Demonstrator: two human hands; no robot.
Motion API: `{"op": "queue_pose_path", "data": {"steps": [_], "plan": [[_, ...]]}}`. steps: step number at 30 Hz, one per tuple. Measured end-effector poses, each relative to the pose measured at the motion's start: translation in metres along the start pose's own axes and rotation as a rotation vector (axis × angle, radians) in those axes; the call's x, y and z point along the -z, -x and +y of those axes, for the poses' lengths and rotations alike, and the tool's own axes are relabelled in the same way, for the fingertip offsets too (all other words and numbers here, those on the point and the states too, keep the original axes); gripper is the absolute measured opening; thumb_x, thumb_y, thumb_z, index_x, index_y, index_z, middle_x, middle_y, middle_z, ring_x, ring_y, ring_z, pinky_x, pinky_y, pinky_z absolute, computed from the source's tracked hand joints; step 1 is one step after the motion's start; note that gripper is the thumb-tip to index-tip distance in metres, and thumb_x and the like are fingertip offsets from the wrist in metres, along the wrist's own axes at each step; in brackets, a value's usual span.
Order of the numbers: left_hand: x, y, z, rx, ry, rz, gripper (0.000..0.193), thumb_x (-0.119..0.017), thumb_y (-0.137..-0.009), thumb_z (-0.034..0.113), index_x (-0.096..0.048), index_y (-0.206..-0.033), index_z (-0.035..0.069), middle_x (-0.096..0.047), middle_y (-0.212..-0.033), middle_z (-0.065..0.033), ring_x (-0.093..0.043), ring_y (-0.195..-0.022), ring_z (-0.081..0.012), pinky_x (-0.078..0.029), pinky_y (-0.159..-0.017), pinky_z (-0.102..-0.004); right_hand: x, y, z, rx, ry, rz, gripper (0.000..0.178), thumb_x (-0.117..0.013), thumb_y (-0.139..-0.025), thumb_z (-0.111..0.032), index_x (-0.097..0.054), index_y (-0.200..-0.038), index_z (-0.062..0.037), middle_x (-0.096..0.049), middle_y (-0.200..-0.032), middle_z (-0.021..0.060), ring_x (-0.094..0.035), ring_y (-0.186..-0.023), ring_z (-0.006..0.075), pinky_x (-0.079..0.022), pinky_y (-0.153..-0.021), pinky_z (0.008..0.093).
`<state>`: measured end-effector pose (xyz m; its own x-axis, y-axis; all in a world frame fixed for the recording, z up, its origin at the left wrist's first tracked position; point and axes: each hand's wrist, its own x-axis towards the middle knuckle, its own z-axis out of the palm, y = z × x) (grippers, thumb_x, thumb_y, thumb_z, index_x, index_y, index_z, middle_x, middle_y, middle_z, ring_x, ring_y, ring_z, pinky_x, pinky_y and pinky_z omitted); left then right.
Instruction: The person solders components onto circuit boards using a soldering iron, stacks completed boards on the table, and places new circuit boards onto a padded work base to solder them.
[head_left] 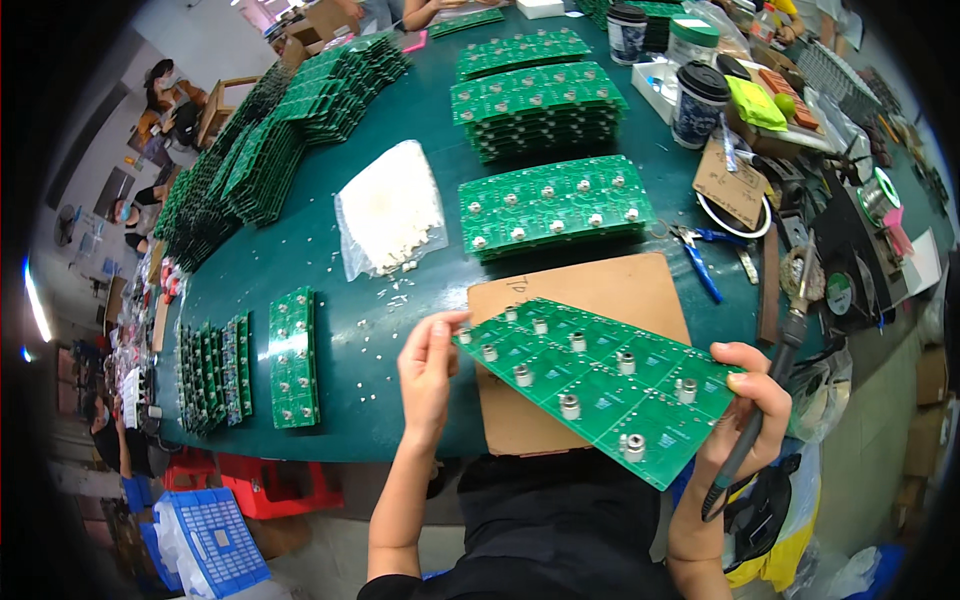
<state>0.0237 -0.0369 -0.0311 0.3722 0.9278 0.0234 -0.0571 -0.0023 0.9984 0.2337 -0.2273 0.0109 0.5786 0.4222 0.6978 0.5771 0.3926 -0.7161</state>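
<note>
A green circuit board [600, 375] with several silver cylindrical parts standing on it is held tilted above a brown cardboard sheet [650, 290]. My left hand [428, 375] is closed, pinching the board's left corner between thumb and fingers. At the opposite end, my right hand [750, 405] grips the right edge, its thumb on top. A soldering iron [790, 335] with a dark handle also rests in that right hand, its metal end pointing up and away and its cord hanging below. The fingers under the board are partly hidden.
Stacked boards stand ahead [555, 205] and at the far left [270, 150]. A clear bag of small white pieces [392, 210] lies left of centre. Blue-handled pliers [700, 265], a lidded cup [700, 105] and a solder spool [878, 195] are on the right.
</note>
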Motion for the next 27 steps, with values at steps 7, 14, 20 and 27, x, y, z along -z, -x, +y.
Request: {"op": "queue_pose_path", "data": {"steps": [7,14,20,27], "plan": [[0.031,-0.018,0.009,-0.568,-0.453,-0.214,0.056,-0.062,-0.062,0.006,-0.059,-0.118,0.004,-0.060,-0.111,-0.0085,-0.051,-0.087,-0.0138,-0.038,-0.071,-0.0271,-0.003,-0.003,-0.003,0.018,0.015,-0.028,0.019,-0.064,-0.094,-0.012,-0.053,-0.106,-0.0019,-0.064,-0.106,0.0266,-0.065,-0.089,0.0245,-0.053,-0.075,0.0294],[0.001,-0.038,0.046,-0.856,-0.771,-0.572,0.056,-0.074,-0.064,0.006,-0.062,-0.119,0.010,-0.068,-0.117,-0.0053,-0.062,-0.099,-0.0205,-0.038,-0.078,-0.0300,-0.006,0.001,-0.003,-0.007,0.026,-0.012,0.023,-0.065,-0.094,-0.014,-0.051,-0.107,-0.0023,-0.062,-0.109,0.0265,-0.064,-0.094,0.0262,-0.053,-0.081,0.0309],[0.000,-0.039,0.032,-0.874,-0.694,-0.603,0.047,-0.078,-0.067,0.008,-0.067,-0.113,0.012,-0.071,-0.113,-0.0019,-0.064,-0.096,-0.0150,-0.036,-0.075,-0.0303,-0.004,0.003,-0.005,-0.004,0.010,-0.031,0.022,-0.064,-0.094,-0.012,-0.050,-0.108,-0.0018,-0.062,-0.110,0.0272,-0.064,-0.095,0.0264,-0.053,-0.082,0.0315],[-0.012,-0.046,0.024,-0.895,-0.673,-0.621,0.043,-0.077,-0.070,0.008,-0.069,-0.111,0.010,-0.071,-0.114,-0.0032,-0.065,-0.099,-0.0144,-0.036,-0.076,-0.0301,-0.007,-0.007,0.003,0.035,0.018,-0.003,0.020,-0.069,-0.088,-0.003,-0.056,-0.104,-0.0013,-0.066,-0.105,0.0250,-0.066,-0.091,0.0274,-0.054,-0.079,0.0322]]}}
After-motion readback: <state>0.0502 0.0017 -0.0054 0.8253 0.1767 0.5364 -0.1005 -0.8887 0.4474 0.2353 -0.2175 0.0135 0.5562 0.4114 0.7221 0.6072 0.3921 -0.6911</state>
